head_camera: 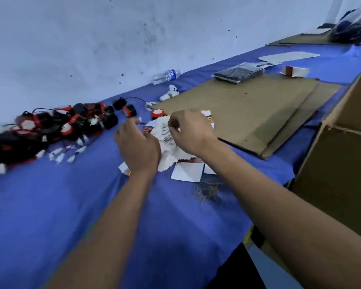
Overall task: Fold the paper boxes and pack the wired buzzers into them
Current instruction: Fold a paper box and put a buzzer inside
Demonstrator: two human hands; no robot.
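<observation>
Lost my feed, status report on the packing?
Both hands, left and right, working flat paper boxes. Buzzers piled left, unpacked. Nothing blocking.

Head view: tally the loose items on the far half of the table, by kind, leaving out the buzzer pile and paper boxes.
Plastic water bottle: 1
White handheld controller: 1
Black packet: 1
Flat cardboard sheets: 2
Total: 5

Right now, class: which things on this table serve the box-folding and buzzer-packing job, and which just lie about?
Job: flat paper boxes, wired buzzers, left hand, right hand.
Lying about: water bottle, white controller, rubber bands, cardboard sheet.
</observation>
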